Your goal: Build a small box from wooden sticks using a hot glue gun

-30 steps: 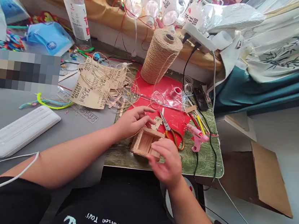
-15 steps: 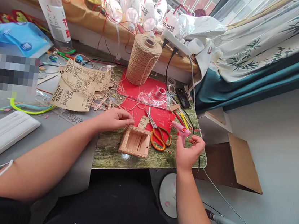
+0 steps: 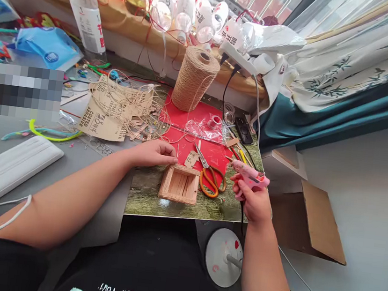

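Observation:
My right hand [image 3: 254, 200] is wrapped around the handle of a pink hot glue gun [image 3: 249, 175], its nozzle pointing left above the table. My left hand [image 3: 157, 154] rests just behind the upper left corner of a small wooden box [image 3: 179, 184], thumb and fingers pressed together; what they hold, if anything, is hidden. The box stands near the table's front edge, its open side towards me and twine-like strands along its rim. Scissors with orange handles [image 3: 212, 181] lie partly spread beside the box. A small tan paper piece [image 3: 191, 158] lies behind it.
A large twine spool [image 3: 195, 80] stands on red sheets [image 3: 173, 107]. Tangled twine covers sandpaper sheets [image 3: 107, 118] at left. A power strip [image 3: 239, 59] sits on the sill, its cables hanging down. An open cardboard box [image 3: 322, 222] is at right.
My right hand has closed around the glue gun and lifted it off the table, moving it slightly right. My left hand stays by the wooden box. The view has shifted slightly.

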Demonstrator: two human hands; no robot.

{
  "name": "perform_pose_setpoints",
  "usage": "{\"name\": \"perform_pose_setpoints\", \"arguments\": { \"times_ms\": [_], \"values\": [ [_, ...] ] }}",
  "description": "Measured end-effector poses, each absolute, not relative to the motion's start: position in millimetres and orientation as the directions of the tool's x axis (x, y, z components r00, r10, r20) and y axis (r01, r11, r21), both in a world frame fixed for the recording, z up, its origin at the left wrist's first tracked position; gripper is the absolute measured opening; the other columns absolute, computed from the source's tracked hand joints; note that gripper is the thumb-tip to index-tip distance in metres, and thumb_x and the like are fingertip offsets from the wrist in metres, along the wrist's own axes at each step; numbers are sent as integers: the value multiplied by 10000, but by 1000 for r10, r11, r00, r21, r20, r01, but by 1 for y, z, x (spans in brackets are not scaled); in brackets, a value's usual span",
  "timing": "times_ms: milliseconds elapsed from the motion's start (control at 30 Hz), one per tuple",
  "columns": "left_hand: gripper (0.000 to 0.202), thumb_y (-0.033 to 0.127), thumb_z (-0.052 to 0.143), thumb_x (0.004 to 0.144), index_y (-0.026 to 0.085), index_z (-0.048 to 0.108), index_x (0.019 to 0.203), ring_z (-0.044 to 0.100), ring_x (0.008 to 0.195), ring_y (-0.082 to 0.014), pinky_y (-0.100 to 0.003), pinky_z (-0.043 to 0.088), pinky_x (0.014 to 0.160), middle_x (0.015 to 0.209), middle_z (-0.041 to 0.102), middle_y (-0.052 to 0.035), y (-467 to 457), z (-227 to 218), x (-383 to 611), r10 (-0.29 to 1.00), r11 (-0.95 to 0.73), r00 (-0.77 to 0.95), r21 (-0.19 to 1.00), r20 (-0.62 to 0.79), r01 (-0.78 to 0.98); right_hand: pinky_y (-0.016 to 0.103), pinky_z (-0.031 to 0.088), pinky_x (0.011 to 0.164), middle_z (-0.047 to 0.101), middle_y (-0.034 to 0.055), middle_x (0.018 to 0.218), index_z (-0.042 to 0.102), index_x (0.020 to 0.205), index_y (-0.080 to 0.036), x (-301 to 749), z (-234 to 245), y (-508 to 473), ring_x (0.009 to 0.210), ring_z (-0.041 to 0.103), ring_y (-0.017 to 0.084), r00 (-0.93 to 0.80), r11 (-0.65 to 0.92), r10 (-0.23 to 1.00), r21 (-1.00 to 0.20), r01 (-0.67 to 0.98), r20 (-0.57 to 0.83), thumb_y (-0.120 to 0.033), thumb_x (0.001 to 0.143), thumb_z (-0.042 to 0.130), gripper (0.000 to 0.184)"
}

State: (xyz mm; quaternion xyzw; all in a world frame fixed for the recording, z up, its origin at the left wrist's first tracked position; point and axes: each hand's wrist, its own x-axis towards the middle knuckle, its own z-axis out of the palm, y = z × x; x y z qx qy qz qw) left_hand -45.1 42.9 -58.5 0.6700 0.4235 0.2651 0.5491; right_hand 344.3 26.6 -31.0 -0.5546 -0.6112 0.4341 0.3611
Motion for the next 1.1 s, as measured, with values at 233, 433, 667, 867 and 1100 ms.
{"name": "perform_pose_setpoints", "arguments": {
  "times_ms": [233, 433, 667, 867, 1100],
  "values": [
    [376, 529, 723, 883, 170, 659, 792, 468, 674, -114, -251, 372, 645, 725, 567, 27, 45, -70, -45, 851, -5, 512, 975, -113, 224, 391, 551, 848, 737, 79, 1081, 700, 1372, -297, 275, 20, 6, 962, 671, 244, -835, 480, 550, -823, 303, 14, -444, 1043, 612, 371],
    [397, 547, 720, 879, 174, 643, 768, 444, 654, -110, -258, 353, 636, 699, 536, 34, 44, -73, -45, 850, -31, 518, 970, -102, 242, 345, 536, 816, 722, 55, 983, 730, 1255, -253, 258, 3, 24, 896, 670, 210, -900, 564, 436, -774, 290, -20, -475, 1025, 654, 329],
    [401, 545, 721, 872, 182, 611, 743, 444, 634, -109, -260, 347, 619, 686, 532, 38, 43, -71, -43, 859, -46, 505, 970, -83, 237, 346, 554, 844, 743, 59, 1016, 738, 1179, -253, 259, 5, 27, 927, 687, 217, -895, 507, 436, -798, 326, -88, -419, 1016, 670, 242],
    [385, 530, 721, 868, 176, 629, 751, 456, 647, -114, -264, 359, 631, 692, 551, 30, 41, -68, -42, 860, -43, 504, 970, -85, 238, 327, 542, 841, 731, 42, 1009, 741, 1121, -253, 254, 14, 29, 909, 675, 199, -897, 488, 422, -800, 349, -134, -417, 1007, 681, 208],
    [369, 508, 710, 874, 182, 590, 751, 403, 619, -107, -265, 303, 597, 668, 487, 46, 41, -65, -42, 858, -40, 503, 962, -106, 271, 257, 501, 708, 711, 7, 880, 710, 844, -212, 245, 18, 37, 792, 655, 150, -888, 508, 421, -762, 401, -186, -358, 976, 724, 197]
  ]
}}
